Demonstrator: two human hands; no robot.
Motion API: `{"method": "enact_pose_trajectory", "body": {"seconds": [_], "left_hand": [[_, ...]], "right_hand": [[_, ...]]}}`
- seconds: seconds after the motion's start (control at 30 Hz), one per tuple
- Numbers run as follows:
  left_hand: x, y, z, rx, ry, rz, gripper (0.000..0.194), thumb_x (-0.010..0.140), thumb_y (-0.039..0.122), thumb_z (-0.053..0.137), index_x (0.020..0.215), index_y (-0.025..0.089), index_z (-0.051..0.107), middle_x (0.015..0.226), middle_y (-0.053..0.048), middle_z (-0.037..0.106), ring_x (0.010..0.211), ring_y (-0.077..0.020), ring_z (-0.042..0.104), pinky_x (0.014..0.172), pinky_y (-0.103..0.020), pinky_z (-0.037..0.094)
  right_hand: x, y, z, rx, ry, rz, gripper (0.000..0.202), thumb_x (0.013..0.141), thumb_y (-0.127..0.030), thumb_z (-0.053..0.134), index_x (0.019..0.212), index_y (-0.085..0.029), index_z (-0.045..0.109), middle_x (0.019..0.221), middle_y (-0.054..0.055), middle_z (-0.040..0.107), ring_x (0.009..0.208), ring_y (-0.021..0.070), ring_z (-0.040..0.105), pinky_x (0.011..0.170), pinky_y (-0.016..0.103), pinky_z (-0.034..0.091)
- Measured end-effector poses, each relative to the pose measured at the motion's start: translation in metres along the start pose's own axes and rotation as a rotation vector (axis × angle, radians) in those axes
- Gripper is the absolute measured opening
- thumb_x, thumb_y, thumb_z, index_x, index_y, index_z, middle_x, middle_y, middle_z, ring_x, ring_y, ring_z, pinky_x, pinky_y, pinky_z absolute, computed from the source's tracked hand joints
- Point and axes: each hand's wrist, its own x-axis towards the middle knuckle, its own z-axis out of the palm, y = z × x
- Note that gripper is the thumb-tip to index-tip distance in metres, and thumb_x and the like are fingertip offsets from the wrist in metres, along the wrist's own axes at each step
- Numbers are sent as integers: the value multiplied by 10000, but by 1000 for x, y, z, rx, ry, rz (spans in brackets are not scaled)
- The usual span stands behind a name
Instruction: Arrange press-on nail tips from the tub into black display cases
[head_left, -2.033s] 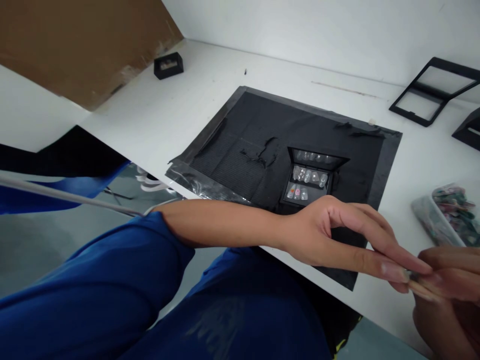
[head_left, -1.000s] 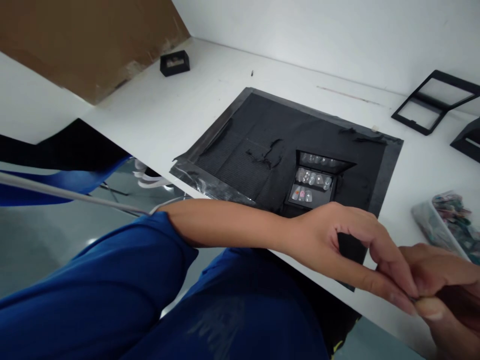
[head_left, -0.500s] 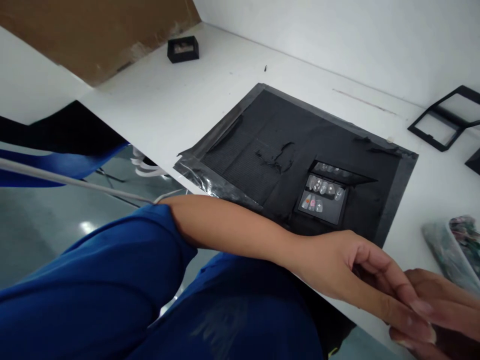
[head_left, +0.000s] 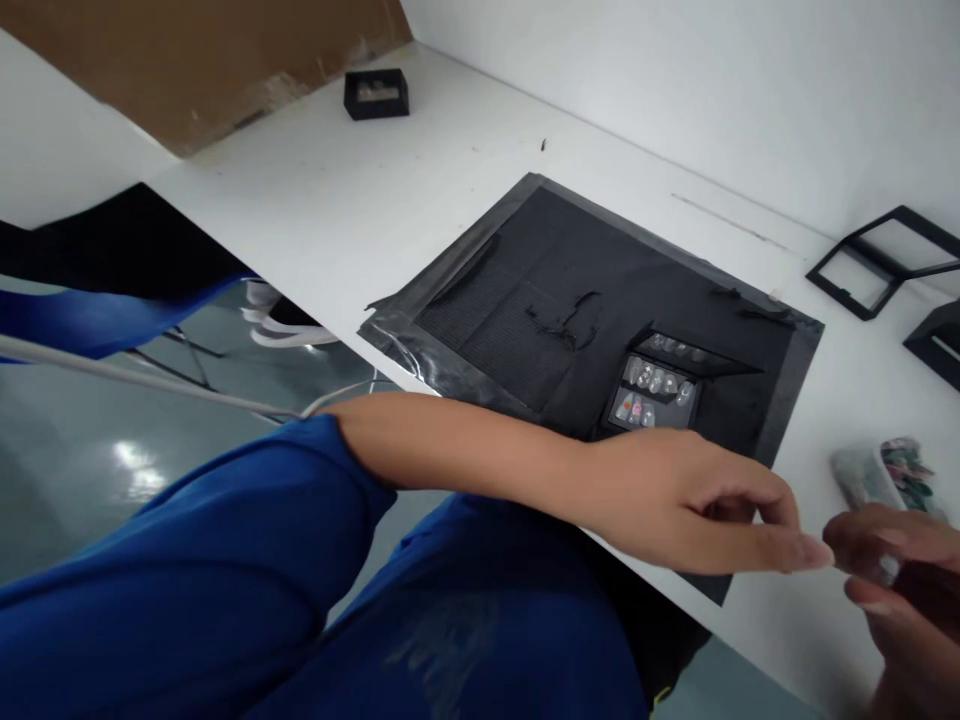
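My left hand (head_left: 720,515) reaches across the table's front edge, thumb and forefinger pressed together; what they pinch, if anything, is too small to name. Close to its fingertips, my right hand (head_left: 900,590) comes in from the right edge, fingers bent around a small, clear, shiny piece that looks like a press-on nail (head_left: 889,570). Behind my left hand lies a black case (head_left: 681,412) with its lid raised. Inside it, two rows of decorated press-on nails (head_left: 656,380) show, some clear, some with orange or pink. My left hand covers the case's front edge.
A worn black mat (head_left: 510,300) is taped to the white table (head_left: 315,220). To the right are an open black frame (head_left: 862,290), a dark box (head_left: 941,345) and a clear bag-like container (head_left: 862,475) of colourful pieces. A small black box (head_left: 376,94) sits at the back left.
My hands have parted slightly, after touching at the fingertips. Both have moved up in the picture, and my left hand now overlaps the case's front. The clear piece has become visible in my right fingers.
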Motion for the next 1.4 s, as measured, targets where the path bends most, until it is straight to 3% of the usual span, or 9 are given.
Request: {"method": "enact_pose_trajectory", "body": {"seconds": [0.17,0.33,0.47,0.67,0.8,0.9,1.07,1.3,1.4], "left_hand": [[-22,0,-42,464,347,343,353,983,405,548,721,174,602,638,48,556,585,-44,473,572,-197,371],[-31,-20,-60,780,575,666,342,992,366,527,722,196,650,563,65,591,533,-48,512,562,-242,340],[-28,-27,-55,891,482,714,389,949,442,587,629,224,626,503,78,561,479,-51,485,521,-276,287],[-23,-45,-35,775,109,642,487,923,573,569,567,244,620,484,66,542,451,-77,408,497,-323,244],[-22,-59,-24,750,-7,654,484,961,536,510,594,247,635,546,64,601,487,-88,419,511,-328,235],[-22,-62,-22,770,-14,653,462,965,528,504,627,248,646,566,60,612,497,-91,419,518,-328,226],[-23,-61,-25,804,90,725,472,984,468,486,602,238,638,543,61,606,480,-95,417,510,-334,221],[-23,-55,-18,776,85,782,457,965,488,537,599,265,696,547,70,642,448,-65,471,455,-294,277],[-21,-53,-15,797,42,900,361,956,412,540,703,301,773,704,79,744,492,-47,566,433,-265,354]], "right_hand": [[3,-17,26,-30,52,110,295,694,-218,872,964,-275,769,818,52,660,704,236,604,594,420,510],[24,-10,49,-233,-199,-10,325,811,-286,815,1127,-304,742,912,25,700,743,162,636,658,307,549],[42,-7,70,-369,-402,-185,257,936,-373,682,1179,-294,714,832,3,681,682,128,640,584,237,527],[42,-4,85,-460,-402,-281,337,929,-286,704,1264,-261,675,753,-22,568,630,93,546,576,219,480],[41,0,85,-480,-426,-299,354,921,-298,717,1269,-255,670,725,-28,536,620,98,519,559,233,457],[39,0,83,-493,-440,-307,396,922,-308,711,1310,-255,655,729,-25,545,631,109,537,573,252,466],[35,1,80,-518,-442,-279,398,937,-305,689,1330,-260,646,726,-28,548,637,109,540,596,256,468],[36,-7,80,-481,-376,-77,328,916,-426,702,1214,-289,697,796,-17,580,595,102,493,526,254,428],[34,-10,81,-476,-325,-14,302,886,-453,730,1132,-280,715,849,-3,604,626,108,503,556,264,434]]}}
